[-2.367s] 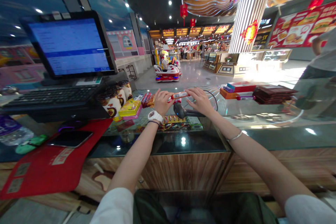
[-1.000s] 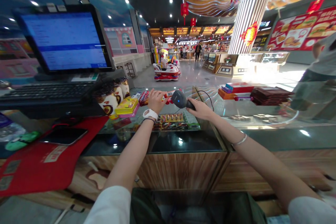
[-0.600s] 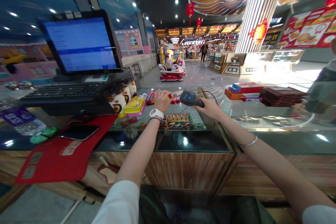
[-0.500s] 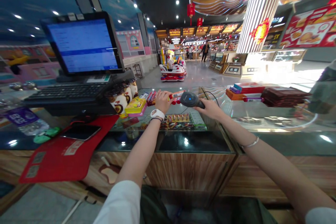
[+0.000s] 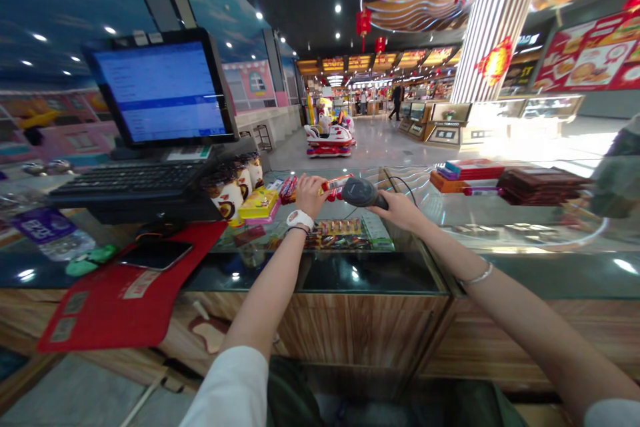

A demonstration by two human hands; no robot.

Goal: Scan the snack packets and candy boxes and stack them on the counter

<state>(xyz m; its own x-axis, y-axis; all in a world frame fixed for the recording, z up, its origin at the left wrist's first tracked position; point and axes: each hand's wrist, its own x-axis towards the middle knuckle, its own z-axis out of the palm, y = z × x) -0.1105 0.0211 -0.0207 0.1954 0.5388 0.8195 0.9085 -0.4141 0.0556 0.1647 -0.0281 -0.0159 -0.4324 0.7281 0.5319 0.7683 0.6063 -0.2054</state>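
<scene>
My right hand is closed round the handle of a dark barcode scanner, whose head points left above the glass counter. Just left of it, my left hand grips a red snack packet; the scanner's head hides part of the packet. More small red packets lie beyond my left hand. A yellow packet rests on a pink one to the left, beside several patterned cups with dark tops.
On the left stand a monitor and a keyboard. A phone lies on a red mat, near a water bottle. Stacked boxes and brown packs sit on the right counter. A person walks far off.
The blue light on top of the scanner has gone out. My hands stay almost in place. The view has shifted slightly, and the distant person has moved a little to the right.
</scene>
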